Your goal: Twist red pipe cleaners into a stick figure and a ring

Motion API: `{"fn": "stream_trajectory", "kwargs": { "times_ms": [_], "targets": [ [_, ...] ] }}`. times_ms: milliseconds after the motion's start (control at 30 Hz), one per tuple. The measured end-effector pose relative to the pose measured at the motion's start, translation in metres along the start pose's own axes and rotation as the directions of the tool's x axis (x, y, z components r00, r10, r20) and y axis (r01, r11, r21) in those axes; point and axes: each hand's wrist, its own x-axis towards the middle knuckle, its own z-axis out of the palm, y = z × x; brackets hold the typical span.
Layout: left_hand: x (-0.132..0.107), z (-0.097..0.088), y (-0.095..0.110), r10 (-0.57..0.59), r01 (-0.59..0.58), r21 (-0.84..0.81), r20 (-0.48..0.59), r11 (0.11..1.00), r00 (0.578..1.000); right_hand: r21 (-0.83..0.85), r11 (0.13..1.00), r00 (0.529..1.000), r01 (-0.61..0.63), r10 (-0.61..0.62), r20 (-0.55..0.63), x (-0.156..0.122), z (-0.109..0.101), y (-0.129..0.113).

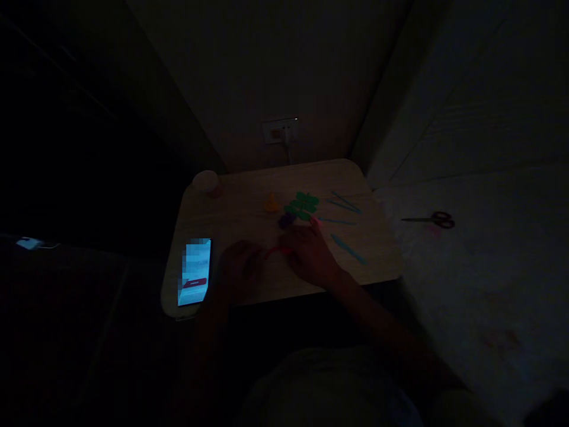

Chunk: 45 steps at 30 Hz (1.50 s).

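Note:
The light is very dim. On the small wooden table [240, 219], a thin, curved red strip [278, 250] lies between my hands. My right hand [309, 255] has its curled fingers at the strip's right end, seemingly gripping it. Close to the strip's left end is my left hand [240, 261], its fingers bent; shadow hides whether they hold anything. Just beyond my right hand are a dark purple lump [287, 220] and several flat green leaf-like pieces [302, 205]. A pinkish-red bit [316, 221] shows beside the green pieces. Further left sits an orange-yellow lump [271, 203].
A lit phone [195, 271] lies at the table's left. Behind it stands a pale round container [206, 181]. Thin blue sticks [344, 203] and a blue knife-like tool [348, 248] lie at right. Scissors [429, 220] rest on a pale surface beyond. A wall socket [279, 130] is behind.

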Motion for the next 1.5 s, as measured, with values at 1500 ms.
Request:
{"fn": "stream_trajectory", "kwargs": {
  "times_ms": [1500],
  "targets": [
    [0.015, 0.045, 0.074, 0.218, -0.200, 0.159, -0.107, 0.967, 0.970, -0.109, 0.803, 0.810, -0.585, 0.573, -0.129, -0.056, -0.043, 0.030]
  ]
}}
